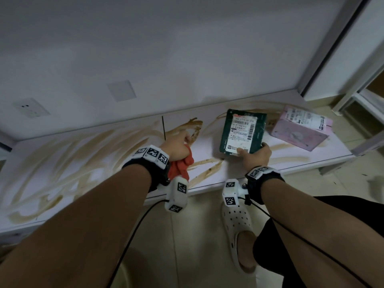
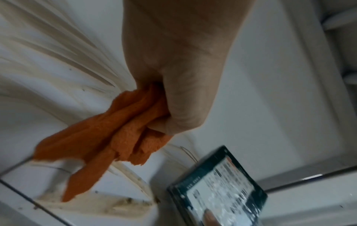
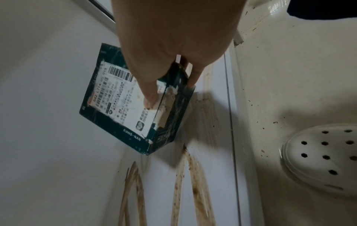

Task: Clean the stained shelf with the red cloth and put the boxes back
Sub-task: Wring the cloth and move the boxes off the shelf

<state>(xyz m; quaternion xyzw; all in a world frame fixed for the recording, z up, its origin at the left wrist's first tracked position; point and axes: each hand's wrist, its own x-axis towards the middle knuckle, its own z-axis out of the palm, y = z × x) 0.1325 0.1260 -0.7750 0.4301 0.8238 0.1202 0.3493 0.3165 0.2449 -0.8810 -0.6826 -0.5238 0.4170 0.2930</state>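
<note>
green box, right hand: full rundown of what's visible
The green box is a flat dark-green carton, cardboard by its look, with a white barcoded shipping label covering most of its top face and "KIANG-NAN" printed along one edge. The right hand grips its near end, thumb on the label. It appears tilted, one corner over the stained shelf; contact is unclear. Apart from the pink box.

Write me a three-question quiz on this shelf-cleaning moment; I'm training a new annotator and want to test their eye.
1. True or false: the pink box is held in a hand.
2. Which hand grips the red cloth? A) left hand B) right hand C) neither
3. Fill in: the right hand holds the ___ box by its near edge, above the stained shelf.

Key
1. False; it rests on the shelf, untouched.
2. A
3. green
</note>
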